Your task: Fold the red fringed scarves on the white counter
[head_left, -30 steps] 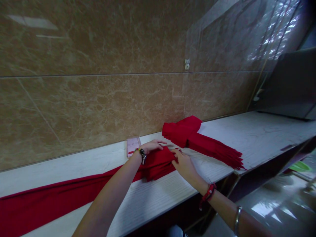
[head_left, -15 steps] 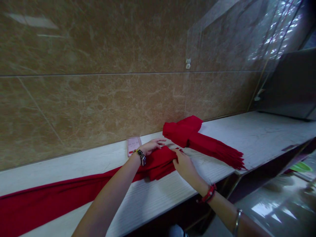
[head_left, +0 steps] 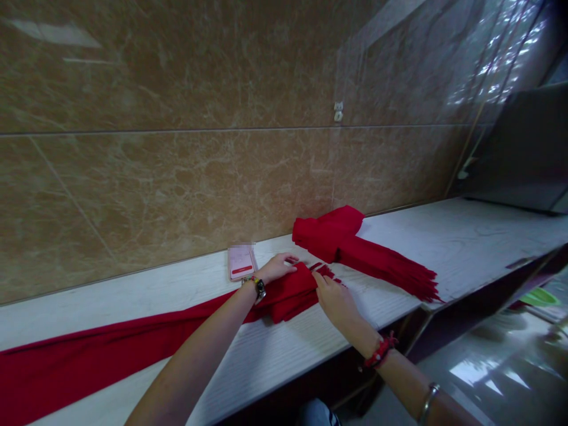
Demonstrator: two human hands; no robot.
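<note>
A long red scarf [head_left: 128, 349] runs along the white counter from the left edge of the view, bunched into a folded bundle at its right end. My left hand [head_left: 277, 269] is at the bundle's far edge, its fingers curled and its thumb against the cloth. At the right end of the bundle, my right hand [head_left: 335, 299] pinches the cloth between thumb and fingers. A bit of fringe shows just beyond those fingertips. Behind and to the right lies a second red scarf [head_left: 328, 236], folded over itself, its fringed end pointing right.
A phone [head_left: 241, 263] with a lit screen lies by the wall, behind my left wrist. The white counter [head_left: 465, 242] extends right to a large dark box-like object [head_left: 519, 154]. Brown tiled wall [head_left: 177, 195] rises behind. Below at right, a green basin [head_left: 541, 297] stands near the shiny floor.
The fingers of my left hand have drawn in from a spread position onto the cloth. My right hand has shifted slightly right and down, and more fringe shows at the bundle's end.
</note>
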